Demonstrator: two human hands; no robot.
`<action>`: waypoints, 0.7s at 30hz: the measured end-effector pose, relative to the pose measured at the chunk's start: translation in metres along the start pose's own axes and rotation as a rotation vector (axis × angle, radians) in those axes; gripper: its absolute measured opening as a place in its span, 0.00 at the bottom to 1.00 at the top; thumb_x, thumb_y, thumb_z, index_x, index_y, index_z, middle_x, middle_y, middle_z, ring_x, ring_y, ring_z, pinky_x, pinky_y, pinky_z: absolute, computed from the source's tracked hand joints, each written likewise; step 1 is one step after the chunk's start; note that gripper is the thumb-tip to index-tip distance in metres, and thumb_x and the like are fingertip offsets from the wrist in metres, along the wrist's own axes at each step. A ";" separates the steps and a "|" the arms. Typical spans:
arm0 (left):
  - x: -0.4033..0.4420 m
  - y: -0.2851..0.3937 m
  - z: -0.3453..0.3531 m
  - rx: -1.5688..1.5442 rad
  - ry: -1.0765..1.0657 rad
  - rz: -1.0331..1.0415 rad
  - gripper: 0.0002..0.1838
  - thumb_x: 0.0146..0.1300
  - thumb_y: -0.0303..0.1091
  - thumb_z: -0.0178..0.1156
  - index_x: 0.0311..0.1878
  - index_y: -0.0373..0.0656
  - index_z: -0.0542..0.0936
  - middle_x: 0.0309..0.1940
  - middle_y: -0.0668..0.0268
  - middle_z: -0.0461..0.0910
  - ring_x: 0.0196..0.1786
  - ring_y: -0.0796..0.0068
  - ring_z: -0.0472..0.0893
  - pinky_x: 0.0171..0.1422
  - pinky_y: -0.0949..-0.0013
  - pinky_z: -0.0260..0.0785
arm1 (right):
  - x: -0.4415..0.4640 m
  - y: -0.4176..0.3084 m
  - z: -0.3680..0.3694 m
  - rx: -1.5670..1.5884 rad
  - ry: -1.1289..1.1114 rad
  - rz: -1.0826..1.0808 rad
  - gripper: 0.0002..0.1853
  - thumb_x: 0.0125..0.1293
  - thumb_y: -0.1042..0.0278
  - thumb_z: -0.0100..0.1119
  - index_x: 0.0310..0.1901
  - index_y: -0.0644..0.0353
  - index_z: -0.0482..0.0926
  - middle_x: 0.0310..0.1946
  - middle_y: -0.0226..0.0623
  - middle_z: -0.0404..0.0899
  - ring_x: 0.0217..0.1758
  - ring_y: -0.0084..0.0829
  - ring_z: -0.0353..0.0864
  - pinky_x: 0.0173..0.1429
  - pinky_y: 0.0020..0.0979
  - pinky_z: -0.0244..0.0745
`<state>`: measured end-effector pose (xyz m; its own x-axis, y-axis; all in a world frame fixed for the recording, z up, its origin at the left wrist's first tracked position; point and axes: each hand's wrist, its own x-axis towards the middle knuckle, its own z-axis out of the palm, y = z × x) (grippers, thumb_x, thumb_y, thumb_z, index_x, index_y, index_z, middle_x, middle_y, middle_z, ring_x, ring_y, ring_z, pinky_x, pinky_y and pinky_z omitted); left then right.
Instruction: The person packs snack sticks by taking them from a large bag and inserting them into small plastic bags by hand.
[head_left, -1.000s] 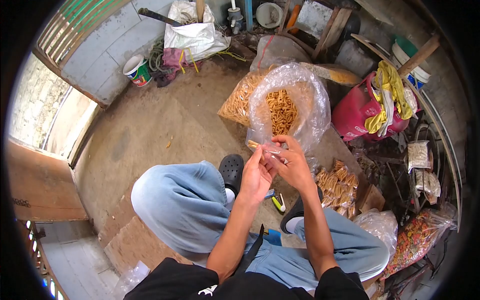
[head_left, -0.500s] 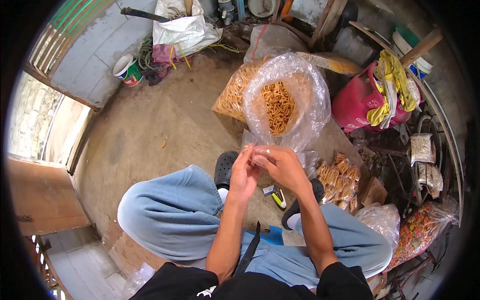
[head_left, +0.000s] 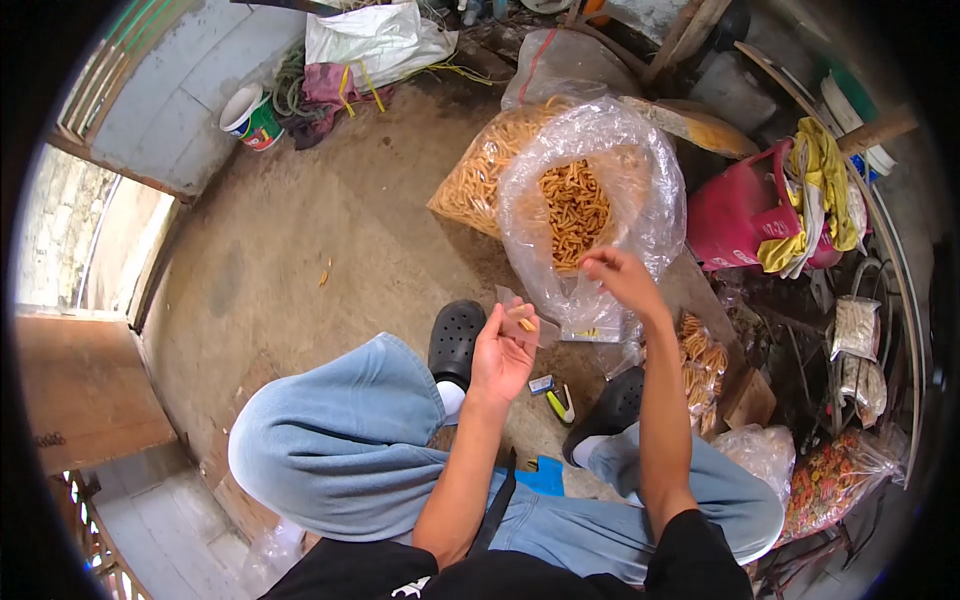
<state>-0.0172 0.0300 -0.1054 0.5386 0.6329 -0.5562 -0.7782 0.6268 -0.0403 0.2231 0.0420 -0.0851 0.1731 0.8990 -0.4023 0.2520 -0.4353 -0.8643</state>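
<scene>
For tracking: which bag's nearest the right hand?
The big open bag, mouth by the right hand; the left hand holds the small bag; the multicoloured bag lies farther off.

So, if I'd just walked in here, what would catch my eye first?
Probably the big, open clear bag of golden-brown sticks on the floor ahead, with the right hand over its near side in this view. Then perhaps the left hand, closer to the person, holding a small clear packet. Off to the right, the red tub draped with yellow cloth stands out too.
</scene>
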 end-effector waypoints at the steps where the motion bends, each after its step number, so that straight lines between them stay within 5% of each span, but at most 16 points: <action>1: 0.000 -0.003 0.003 -0.009 0.026 0.008 0.13 0.71 0.38 0.51 0.46 0.37 0.77 0.42 0.60 0.81 0.47 0.66 0.81 0.53 0.66 0.78 | 0.026 0.026 -0.003 -0.096 0.117 -0.048 0.13 0.62 0.66 0.58 0.45 0.63 0.81 0.38 0.40 0.84 0.40 0.35 0.82 0.47 0.34 0.75; 5: 0.004 -0.009 0.003 -0.046 0.012 -0.001 0.14 0.72 0.39 0.50 0.45 0.37 0.78 0.41 0.61 0.81 0.46 0.67 0.81 0.54 0.65 0.79 | 0.090 0.064 0.007 -0.589 0.367 -0.209 0.11 0.59 0.72 0.52 0.43 0.63 0.80 0.38 0.45 0.82 0.42 0.45 0.81 0.45 0.42 0.76; 11: 0.006 -0.013 0.007 -0.074 0.035 -0.063 0.14 0.71 0.39 0.52 0.44 0.38 0.78 0.40 0.62 0.81 0.44 0.69 0.81 0.53 0.66 0.79 | 0.127 0.064 0.016 -1.236 0.642 -0.434 0.10 0.58 0.71 0.52 0.41 0.63 0.79 0.48 0.45 0.75 0.52 0.46 0.77 0.47 0.41 0.79; 21: 0.004 -0.010 0.007 -0.084 0.025 -0.057 0.13 0.71 0.39 0.52 0.44 0.38 0.78 0.40 0.64 0.82 0.46 0.70 0.81 0.53 0.65 0.78 | 0.129 0.055 0.003 -1.187 0.294 -0.292 0.08 0.57 0.73 0.53 0.39 0.60 0.78 0.41 0.46 0.78 0.46 0.47 0.79 0.45 0.43 0.77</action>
<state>-0.0048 0.0292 -0.1011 0.5751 0.5852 -0.5717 -0.7714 0.6205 -0.1409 0.2565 0.1336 -0.1856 0.1328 0.9908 -0.0280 0.9900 -0.1339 -0.0440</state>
